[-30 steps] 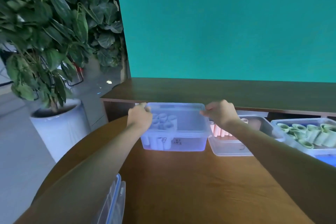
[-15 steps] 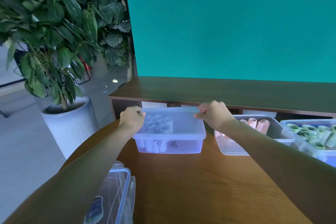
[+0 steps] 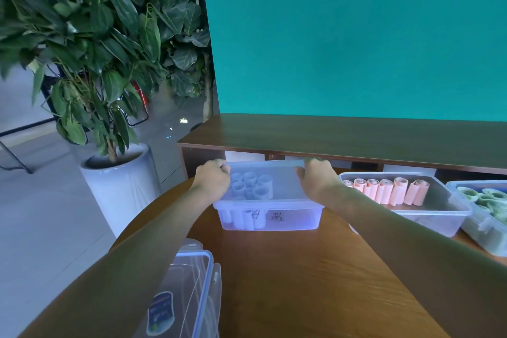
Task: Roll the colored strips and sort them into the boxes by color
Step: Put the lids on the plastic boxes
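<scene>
Since the earlier frame the blue box has slid nearer along the surface. The left hand and right hand each grasp its far corners. It holds pale rolled strips, left of the pink-roll box.

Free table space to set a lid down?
Bare wood on the table between the box of pale blue rolls, the stacked lids and the right forearm. Crowded on the right: box of pink rolls and box of green rolls sit side by side.
</scene>
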The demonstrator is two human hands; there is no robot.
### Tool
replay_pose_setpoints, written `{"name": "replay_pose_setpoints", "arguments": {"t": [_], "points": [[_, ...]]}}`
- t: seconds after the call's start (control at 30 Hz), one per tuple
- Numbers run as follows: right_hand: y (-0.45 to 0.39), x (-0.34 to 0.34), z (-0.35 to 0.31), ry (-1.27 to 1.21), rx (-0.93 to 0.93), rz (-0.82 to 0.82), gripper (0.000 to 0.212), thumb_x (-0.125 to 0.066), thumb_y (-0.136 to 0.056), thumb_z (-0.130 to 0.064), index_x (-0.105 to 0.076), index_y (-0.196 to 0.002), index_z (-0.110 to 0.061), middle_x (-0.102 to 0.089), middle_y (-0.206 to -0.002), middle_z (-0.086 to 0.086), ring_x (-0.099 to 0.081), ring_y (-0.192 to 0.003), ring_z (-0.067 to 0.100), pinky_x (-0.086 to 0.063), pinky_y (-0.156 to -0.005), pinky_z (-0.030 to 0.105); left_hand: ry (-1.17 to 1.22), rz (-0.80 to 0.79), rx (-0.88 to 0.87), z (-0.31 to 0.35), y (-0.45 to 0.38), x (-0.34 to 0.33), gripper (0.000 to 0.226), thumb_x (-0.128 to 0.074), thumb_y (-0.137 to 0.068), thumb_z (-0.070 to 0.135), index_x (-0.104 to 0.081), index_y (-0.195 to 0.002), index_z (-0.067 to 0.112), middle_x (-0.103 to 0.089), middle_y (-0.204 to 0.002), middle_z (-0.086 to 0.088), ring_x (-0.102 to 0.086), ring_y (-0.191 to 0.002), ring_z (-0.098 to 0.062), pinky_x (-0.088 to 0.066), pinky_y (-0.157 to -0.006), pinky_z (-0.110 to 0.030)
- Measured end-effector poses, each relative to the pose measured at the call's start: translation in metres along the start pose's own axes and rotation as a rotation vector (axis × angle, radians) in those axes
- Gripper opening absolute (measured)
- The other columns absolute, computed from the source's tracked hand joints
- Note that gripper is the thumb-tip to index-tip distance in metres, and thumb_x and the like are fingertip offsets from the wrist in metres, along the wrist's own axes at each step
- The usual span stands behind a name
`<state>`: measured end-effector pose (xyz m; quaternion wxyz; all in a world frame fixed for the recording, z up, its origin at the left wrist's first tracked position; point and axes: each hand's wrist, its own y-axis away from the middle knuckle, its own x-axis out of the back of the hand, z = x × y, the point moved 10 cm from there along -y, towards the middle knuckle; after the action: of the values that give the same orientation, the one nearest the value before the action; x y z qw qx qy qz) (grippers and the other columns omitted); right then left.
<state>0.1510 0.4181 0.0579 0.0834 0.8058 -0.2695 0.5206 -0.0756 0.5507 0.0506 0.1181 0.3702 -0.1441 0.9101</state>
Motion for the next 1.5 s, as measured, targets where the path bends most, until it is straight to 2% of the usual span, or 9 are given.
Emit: {"name": "replay_pose_setpoints", "arguments": {"t": [0.2, 0.33, 0.43, 0.57, 0.83, 0.93, 1.07, 1.23, 1.5], "points": [[-0.007, 0.002, 0.013, -0.08, -0.093, 0.019, 0.012, -0.041, -0.102, -0.004, -0.052, -0.097, -0.005, -0.05, -0.099, 0.017, -0.045, -0.079, 0.033, -0.035, -0.065, 0.029, -0.003, -0.005, 0.015, 0.004, -0.006, 0.002, 0.036, -0.036, -0.095, 0.008, -0.029, -0.061, 0.02, -0.034, -0.064, -0.004, -0.025, -0.061, -0.022, -0.022, -0.053, -0.027], [-0.007, 0.005, 0.017, -0.09, -0.096, 0.028, 0.025, -0.037, -0.097, 0.005, -0.04, -0.076, -0.009, -0.046, -0.092, 0.014, -0.039, -0.071, 0.03, -0.026, -0.048, 0.029, 0.021, 0.026, 0.018, 0.008, -0.007, 0.004, 0.036, -0.031, -0.085, 0.0, -0.025, -0.056, 0.02, -0.025, -0.064, -0.002, -0.018, -0.065, -0.023, -0.016, -0.055, -0.028], [-0.007, 0.003, 0.018, -0.092, -0.119, 0.025, 0.021, -0.036, -0.092, 0.008, -0.046, -0.082, -0.007, -0.049, -0.094, 0.017, -0.043, -0.066, 0.03, -0.032, -0.051, 0.029, 0.046, 0.054, 0.044, 0.004, -0.009, 0.002, 0.039, -0.033, -0.09, 0.002, -0.024, -0.056, 0.019, -0.027, -0.066, -0.004, -0.018, -0.066, -0.023, -0.018, -0.053, -0.028], [-0.004, -0.002, 0.01, -0.038, -0.126, -0.012, 0.023, -0.044, -0.096, 0.004, -0.056, -0.115, 0.001, -0.057, -0.116, 0.019, -0.061, -0.102, 0.039, -0.042, -0.072, 0.034, 0.022, 0.066, 0.065, -0.002, -0.01, 0.001, 0.048, -0.041, -0.1, 0.013, -0.028, -0.054, 0.016, -0.031, -0.067, -0.006, -0.021, -0.061, -0.023, -0.021, -0.046, -0.026], [0.002, -0.001, 0.005, 0.03, -0.095, -0.022, 0.027, -0.039, -0.095, 0.004, -0.055, -0.116, 0.002, -0.058, -0.116, 0.02, -0.048, -0.085, 0.033, -0.041, -0.07, 0.034, -0.079, 0.062, 0.06, 0.001, -0.01, -0.001, 0.049, -0.041, -0.105, 0.02, -0.035, -0.057, 0.012, -0.037, -0.069, -0.007, -0.026, -0.057, -0.022, -0.022, -0.047, -0.029], [0.004, 0.004, 0.001, 0.094, -0.051, -0.011, 0.027, -0.039, -0.096, 0.0, -0.061, -0.112, 0.0, -0.061, -0.107, 0.017, -0.054, -0.086, 0.035, -0.041, -0.069, 0.034, -0.102, 0.079, 0.025, 0.004, -0.006, 0.004, 0.044, -0.04, -0.104, 0.02, -0.042, -0.061, 0.012, -0.044, -0.068, -0.007, -0.032, -0.055, -0.019, -0.028, -0.048, -0.027], [0.025, 0.024, -0.019, 0.141, 0.108, 0.118, 0.03, -0.035, -0.106, -0.024, -0.056, -0.121, -0.008, -0.059, -0.126, 0.01, -0.057, -0.112, 0.038, -0.04, -0.077, 0.037, -0.105, 0.168, -0.068, 0.015, 0.015, 0.03, 0.029, -0.045, -0.101, 0.031, -0.06, -0.082, 0.015, -0.066, -0.082, -0.007, -0.052, -0.072, -0.027, -0.048, -0.067, -0.034], [0.096, 0.028, -0.075, 0.052, 0.304, 0.053, 0.042, -0.038, -0.108, -0.037, -0.05, -0.145, -0.022, -0.065, -0.129, 0.006, -0.062, -0.112, 0.031, -0.05, -0.079, 0.035, -0.076, 0.13, -0.147, 0.027, 0.086, 0.066, 0.033, -0.056, -0.099, 0.037, -0.067, -0.126, 0.021, -0.071, -0.11, 0.002, -0.063, -0.096, -0.016, -0.038, -0.083, -0.018], [0.234, -0.007, -0.128, -0.281, 0.524, -0.095, 0.035, -0.053, -0.104, -0.038, -0.064, -0.132, -0.02, -0.071, -0.125, -0.003, -0.066, -0.112, 0.012, -0.05, -0.097, 0.027, -0.2, -0.024, -0.221, -0.007, 0.249, 0.115, 0.033, -0.061, -0.096, 0.043, -0.069, -0.124, 0.027, -0.071, -0.117, 0.01, -0.065, -0.104, -0.009, -0.048, -0.097, -0.028]]}}
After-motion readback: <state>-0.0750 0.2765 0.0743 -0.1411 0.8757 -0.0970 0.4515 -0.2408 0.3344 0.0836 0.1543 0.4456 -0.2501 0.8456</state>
